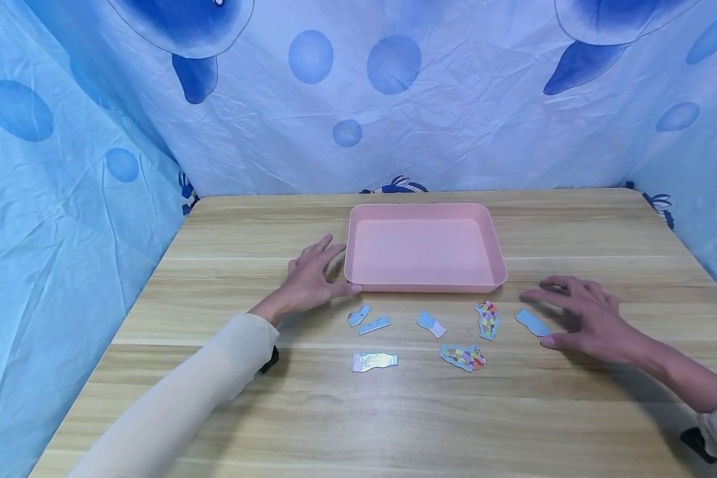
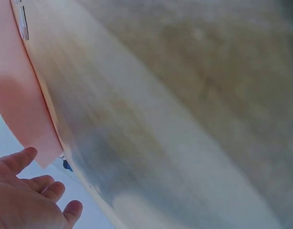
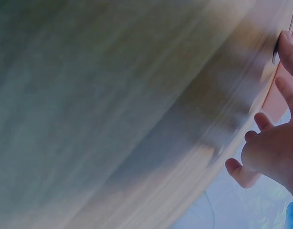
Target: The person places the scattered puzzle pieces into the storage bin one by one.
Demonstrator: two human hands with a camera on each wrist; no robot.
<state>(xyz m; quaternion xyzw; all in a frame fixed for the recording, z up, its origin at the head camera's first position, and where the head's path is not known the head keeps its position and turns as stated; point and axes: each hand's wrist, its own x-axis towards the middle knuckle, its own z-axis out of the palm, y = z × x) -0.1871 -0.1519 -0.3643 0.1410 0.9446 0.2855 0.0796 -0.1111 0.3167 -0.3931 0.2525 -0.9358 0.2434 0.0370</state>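
At the left front corner of a shallow pink tray (image 1: 427, 289), my left hand (image 1: 312, 277) has its fingers spread, the thumb close to the corner; contact is unclear. My right hand (image 1: 585, 318) is loosely spread around a plain blue flat piece (image 1: 533, 322), its thumb at the near end. Whether it touches the piece is hard to tell. Between the hands lie flat, wavy-edged picture pieces: two with colourful patches, a patterned piece (image 1: 487, 320) and another patterned piece (image 1: 463, 357), a blue-and-lilac piece (image 1: 431, 324), a pale shiny piece (image 1: 374, 361), and two small blue pieces (image 1: 374, 325).
The wooden table (image 1: 334, 425) runs under everything, and its back edge meets a blue curtain (image 1: 346, 166) printed with sea animals and bubbles. More curtain hangs at both sides. Dark bands show at both sleeve cuffs.
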